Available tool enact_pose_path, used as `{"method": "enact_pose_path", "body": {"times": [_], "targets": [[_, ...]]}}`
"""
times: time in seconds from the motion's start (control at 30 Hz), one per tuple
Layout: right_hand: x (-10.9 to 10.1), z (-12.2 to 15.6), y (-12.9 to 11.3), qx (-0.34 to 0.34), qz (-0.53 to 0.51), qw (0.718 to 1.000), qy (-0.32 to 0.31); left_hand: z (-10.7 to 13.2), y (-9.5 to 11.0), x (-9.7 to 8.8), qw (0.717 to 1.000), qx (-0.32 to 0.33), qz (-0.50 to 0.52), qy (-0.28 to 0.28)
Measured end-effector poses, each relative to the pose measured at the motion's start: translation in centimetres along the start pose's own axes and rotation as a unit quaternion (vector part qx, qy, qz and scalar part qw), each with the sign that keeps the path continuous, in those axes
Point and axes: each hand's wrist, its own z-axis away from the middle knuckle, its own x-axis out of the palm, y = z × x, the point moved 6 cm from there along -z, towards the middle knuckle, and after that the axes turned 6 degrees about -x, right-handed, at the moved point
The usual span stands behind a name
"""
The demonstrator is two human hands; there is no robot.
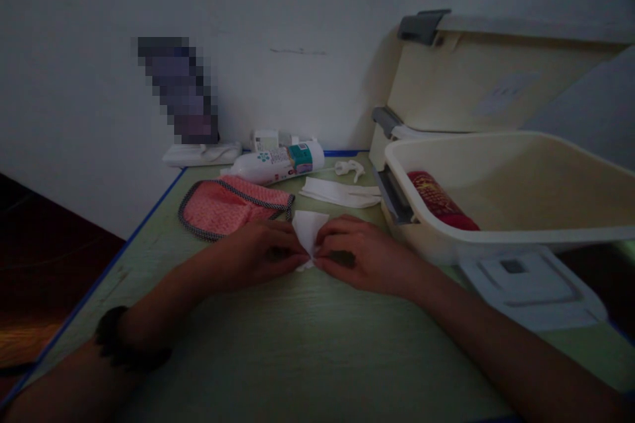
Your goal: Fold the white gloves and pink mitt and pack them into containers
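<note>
Pinching small white paper (306, 231) between left hand (258, 256) and right hand (366, 258), fingers closed on it (low over green tabletop (297, 344), pink cloth (231, 206) nearby).

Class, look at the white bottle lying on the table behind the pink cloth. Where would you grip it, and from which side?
Probably best: grip the white bottle around its mid-body from above, fingers across its width. It lies on its side, long axis left to right, and the pink cloth crowds its near side.
</note>
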Motion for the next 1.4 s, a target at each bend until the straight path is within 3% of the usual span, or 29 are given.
{"method": "enact_pose_path", "body": {"times": [0.07, 0.2, 0.27, 0.43, 0.63, 0.8, 0.97, 1.13, 1.3, 1.4], "targets": [[0.0, 0.0, 0.1, -0.002, -0.019, 1.0, -0.002, -0.1, 0.1, 0.0, 1.0, 0.0, -0.008, 0.011], [0.2, 0.0, 0.5, 0.003, -0.045, 0.999, -0.006, -0.1, -0.1, -0.9, 0.99, -0.034, -0.077, 0.113], [0.3, 0.0, 0.7, 0.021, -0.05, 0.999, 0.002, 0.0, -0.5, -1.0, 0.986, -0.042, -0.098, 0.131], [0.5, 0.0, 0.6, 0.036, -0.057, 0.998, 0.017, 0.1, -1.1, -0.2, 0.989, -0.054, -0.11, 0.081], [0.6, 0.0, 0.6, 0.048, -0.05, 0.997, 0.027, 0.0, -0.7, -0.2, 0.99, -0.071, -0.096, 0.072], [0.9, 0.2, 1.1, 0.071, -0.088, 0.991, 0.07, -0.2, -1.4, -0.2, 0.988, -0.058, -0.096, 0.105], [1.0, 0.8, 2.1, 0.132, -0.035, 0.983, 0.122, -0.3, -2.6, 0.2, 0.978, -0.094, -0.134, 0.129], [1.1, 0.9, 2.2, 0.155, 0.008, 0.982, 0.104, -0.1, -3.1, 0.3, 0.973, -0.123, -0.14, 0.136], [1.0, 0.7, 2.6, 0.171, -0.036, 0.974, 0.145, 0.0, -3.3, 0.3, 0.977, -0.14, -0.106, 0.124], [1.1, 0.8, 3.2, 0.207, -0.123, 0.955, 0.171, 0.1, -2.8, 0.4, 0.98, -0.152, -0.055, 0.113]]}}
